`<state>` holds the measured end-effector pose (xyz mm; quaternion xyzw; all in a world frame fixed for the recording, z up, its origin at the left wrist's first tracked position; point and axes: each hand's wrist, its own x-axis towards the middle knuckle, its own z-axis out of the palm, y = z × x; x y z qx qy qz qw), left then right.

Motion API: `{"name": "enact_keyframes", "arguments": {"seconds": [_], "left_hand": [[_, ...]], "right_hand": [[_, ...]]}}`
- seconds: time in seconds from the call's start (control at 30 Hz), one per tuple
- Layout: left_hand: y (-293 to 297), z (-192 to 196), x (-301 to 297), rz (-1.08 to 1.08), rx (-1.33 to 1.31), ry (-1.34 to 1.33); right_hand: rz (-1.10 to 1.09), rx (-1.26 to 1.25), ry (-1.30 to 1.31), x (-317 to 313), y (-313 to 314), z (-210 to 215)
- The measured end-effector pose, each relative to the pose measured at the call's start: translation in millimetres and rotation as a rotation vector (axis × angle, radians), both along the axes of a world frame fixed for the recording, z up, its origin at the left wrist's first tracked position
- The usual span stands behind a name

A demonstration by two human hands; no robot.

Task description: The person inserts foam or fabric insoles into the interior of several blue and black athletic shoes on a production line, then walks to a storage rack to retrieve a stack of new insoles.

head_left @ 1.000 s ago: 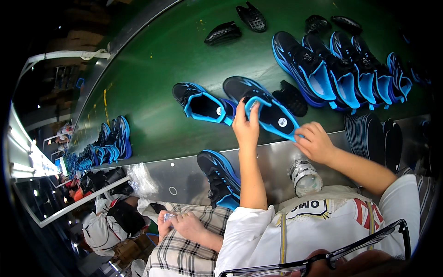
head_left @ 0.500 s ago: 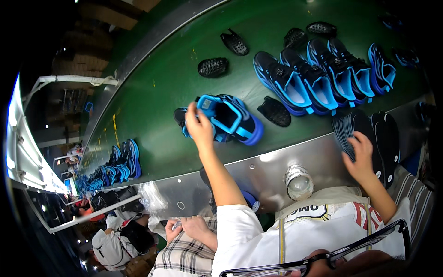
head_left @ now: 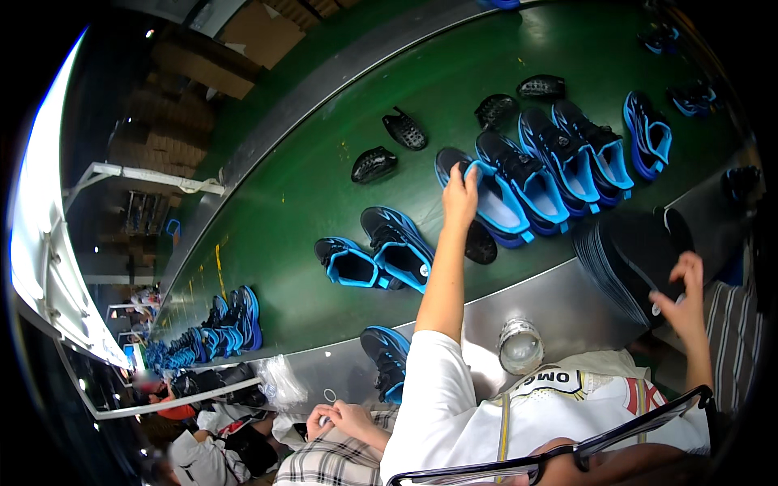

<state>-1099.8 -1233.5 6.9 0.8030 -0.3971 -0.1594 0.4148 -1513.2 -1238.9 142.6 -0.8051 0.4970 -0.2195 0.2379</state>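
My left hand reaches over the green belt to the leftmost shoe of a row of black-and-blue sneakers. Its fingers close on the shoe's upper, by the tongue. Left of that arm, a pair of sneakers stands upright, and a white dot shows inside one of them. My right hand is at the near end of a stack of black insoles on the metal ledge. Thumb and fingers are apart there, with the thumb beside an insole's white dot.
Several black perforated shoe-shaped inserts lie on the green belt. A clear jar stands on the metal ledge. Another sneaker sits near my left elbow. A co-worker's hands are at the lower left, and more shoes line the belt beyond.
My left hand has left the sneaker pair, now standing upright, and moved right onto the row's leftmost shoe. My right hand has shifted down and right along the insoles. The whole view has shifted.
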Motion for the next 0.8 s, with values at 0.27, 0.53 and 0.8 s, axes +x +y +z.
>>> {"name": "enact_keyframes", "arguments": {"seconds": [0.27, 0.53, 0.8], "left_hand": [[35.5, -3.1, -18.0, 0.07, -0.007, 0.366], [53.6, 2.5, -30.3, 0.112, -0.175, 0.588], [52.3, -3.2, -33.2, 0.109, -0.37, 0.86]], "right_hand": [[0.741, -0.308, 0.015, 150.3, -18.9, -7.7], [0.88, -0.376, 0.392, 220.9, -14.9, -75.6], [0.724, -0.281, 0.232, 265.7, 1.6, -121.7]]}}
